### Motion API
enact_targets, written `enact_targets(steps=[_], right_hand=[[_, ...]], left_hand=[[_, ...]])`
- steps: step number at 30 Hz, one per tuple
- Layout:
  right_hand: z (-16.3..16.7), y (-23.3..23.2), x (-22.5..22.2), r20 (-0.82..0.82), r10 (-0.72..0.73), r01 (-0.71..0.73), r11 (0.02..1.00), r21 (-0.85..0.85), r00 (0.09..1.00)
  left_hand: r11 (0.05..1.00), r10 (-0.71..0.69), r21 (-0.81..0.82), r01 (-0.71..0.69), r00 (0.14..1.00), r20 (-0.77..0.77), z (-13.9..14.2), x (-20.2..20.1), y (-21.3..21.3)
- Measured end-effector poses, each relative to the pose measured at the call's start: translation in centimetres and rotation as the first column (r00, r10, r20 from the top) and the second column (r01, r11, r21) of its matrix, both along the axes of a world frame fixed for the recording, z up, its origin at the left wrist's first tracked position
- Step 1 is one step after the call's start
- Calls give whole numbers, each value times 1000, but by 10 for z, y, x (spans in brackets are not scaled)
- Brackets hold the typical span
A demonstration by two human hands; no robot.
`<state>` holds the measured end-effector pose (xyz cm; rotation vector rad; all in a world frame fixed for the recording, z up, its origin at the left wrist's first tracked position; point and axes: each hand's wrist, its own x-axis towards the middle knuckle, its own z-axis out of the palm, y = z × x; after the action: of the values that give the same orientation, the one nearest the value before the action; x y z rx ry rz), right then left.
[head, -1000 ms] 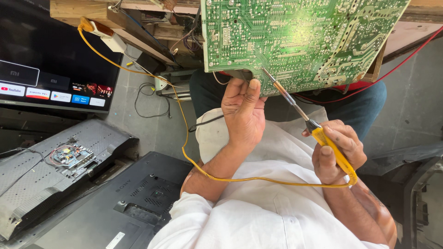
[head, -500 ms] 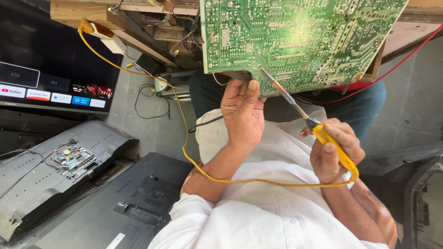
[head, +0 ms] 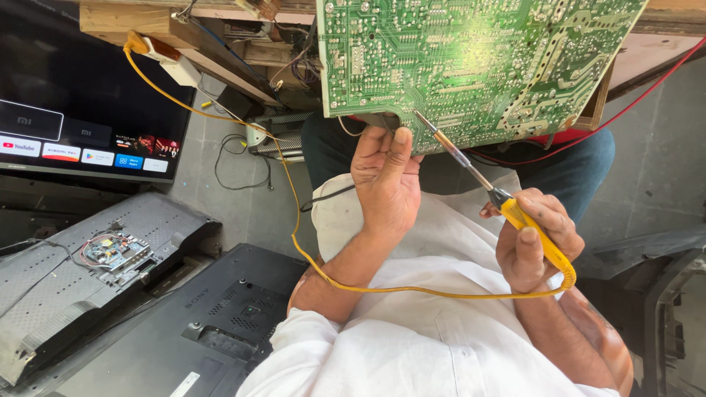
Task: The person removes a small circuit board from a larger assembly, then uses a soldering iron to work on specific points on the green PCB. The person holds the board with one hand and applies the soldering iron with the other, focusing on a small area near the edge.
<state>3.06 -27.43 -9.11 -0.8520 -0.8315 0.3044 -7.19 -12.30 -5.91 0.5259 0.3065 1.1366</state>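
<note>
glossy green circuit board [head: 471,66], yellow plastic-handled metal soldering iron [head: 500,202].

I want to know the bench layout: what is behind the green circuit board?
Behind the green circuit board show wooden bench planks at its edges and a red wire. Below it are knees in blue trousers. The board's far side is covered.

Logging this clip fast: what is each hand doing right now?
Left hand: fingers closed on the lower edge of the green circuit board.
Right hand: closed around the yellow-handled soldering iron.

Bright, even daylight; sharp focus
</note>
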Motion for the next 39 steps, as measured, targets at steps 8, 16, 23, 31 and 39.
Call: enact_targets(steps=[8, 16, 23, 31, 39], right_hand=[[-5, -3, 0, -103, 78, -79, 997, -5, 992], [-10, -4, 0, -176, 100, -103, 995, -9, 979], [-10, -6, 1, -173, 108, -112, 993, -18, 979], [-13, -5, 2, -189, 113, -113, 994, 7, 975], [-9, -4, 3, -189, 117, -119, 993, -1, 975]], left_hand=[[1000, 1, 13, -1, 1000, 10, -1, 2, 2], [1000, 2, 23, -3, 1000, 25, -4, 3, 3], [1000, 3, 9, -3, 1000, -1, -2, 3, 3], [1000, 8, 16, -8, 1000, 4, -4, 2, 6], [1000, 11, 5, -11, 1000, -4, -1, 2, 4]])
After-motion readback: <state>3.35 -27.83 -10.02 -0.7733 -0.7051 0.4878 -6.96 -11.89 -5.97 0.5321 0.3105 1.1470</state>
